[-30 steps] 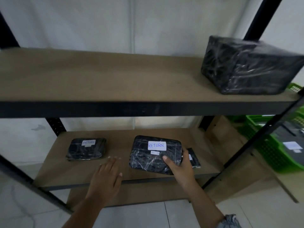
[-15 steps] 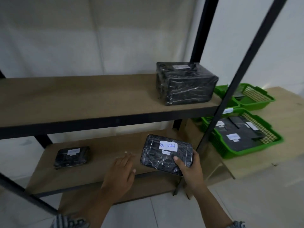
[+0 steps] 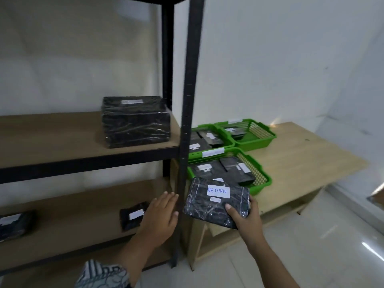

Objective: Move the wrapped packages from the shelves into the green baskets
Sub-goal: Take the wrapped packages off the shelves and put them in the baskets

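Package (image 3: pixel 216 202): it was marked RETURN and held in the air by the right hand (image 3: pixel 247 218), thumb on top and fingers wrapped round its right edge.
Basket (image 3: pixel 265 180): it sat green on the table (image 3: pixel 301 159), just beyond those fingers, with packages inside.
Left hand (image 3: pixel 161 217): its fingers were straight and released, holding nothing, beside the post (image 3: pixel 187 121).
Small package (image 3: pixel 133 216): it lay on the lower shelf (image 3: pixel 72 215), just left of the left fingers.

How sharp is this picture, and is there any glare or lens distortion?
Head view: the label on the RETURN package in the right hand reads sharply; the package at the lower-left edge is smeared; the shelf post leans and bows, wide-angle distortion; glare streaks the floor at right.
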### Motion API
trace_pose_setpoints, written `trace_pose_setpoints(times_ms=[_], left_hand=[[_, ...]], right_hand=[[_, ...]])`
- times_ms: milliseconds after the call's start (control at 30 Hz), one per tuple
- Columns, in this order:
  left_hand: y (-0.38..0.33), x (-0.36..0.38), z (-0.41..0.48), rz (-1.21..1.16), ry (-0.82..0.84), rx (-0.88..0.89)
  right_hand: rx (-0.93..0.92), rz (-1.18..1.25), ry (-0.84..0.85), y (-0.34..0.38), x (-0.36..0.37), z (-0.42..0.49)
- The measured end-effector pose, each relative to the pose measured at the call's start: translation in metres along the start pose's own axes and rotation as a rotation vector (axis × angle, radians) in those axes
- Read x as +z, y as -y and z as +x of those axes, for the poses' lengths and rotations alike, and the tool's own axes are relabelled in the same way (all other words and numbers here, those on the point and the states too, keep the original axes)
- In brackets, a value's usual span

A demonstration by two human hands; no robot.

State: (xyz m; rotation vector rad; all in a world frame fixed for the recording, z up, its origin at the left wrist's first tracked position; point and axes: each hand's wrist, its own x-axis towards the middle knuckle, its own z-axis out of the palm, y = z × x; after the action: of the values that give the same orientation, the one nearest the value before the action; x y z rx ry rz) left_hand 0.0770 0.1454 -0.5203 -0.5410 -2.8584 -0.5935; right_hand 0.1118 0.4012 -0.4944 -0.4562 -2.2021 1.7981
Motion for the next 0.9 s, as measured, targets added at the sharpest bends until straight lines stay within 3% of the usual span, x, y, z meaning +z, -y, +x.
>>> trace_pose_setpoints(times_ms=[367,900], left_hand=[[-0.112,0.061,0.124,-0.056,0.032,0.109],[-0.16,0.131,0.371,-0.031,0.061,0.165]], right_hand=[[0.027,-0.004,-0.144,-0.007,-0.114,0.107],[0.048,0.029,-0.231,0.001,-0.15,0.346]])
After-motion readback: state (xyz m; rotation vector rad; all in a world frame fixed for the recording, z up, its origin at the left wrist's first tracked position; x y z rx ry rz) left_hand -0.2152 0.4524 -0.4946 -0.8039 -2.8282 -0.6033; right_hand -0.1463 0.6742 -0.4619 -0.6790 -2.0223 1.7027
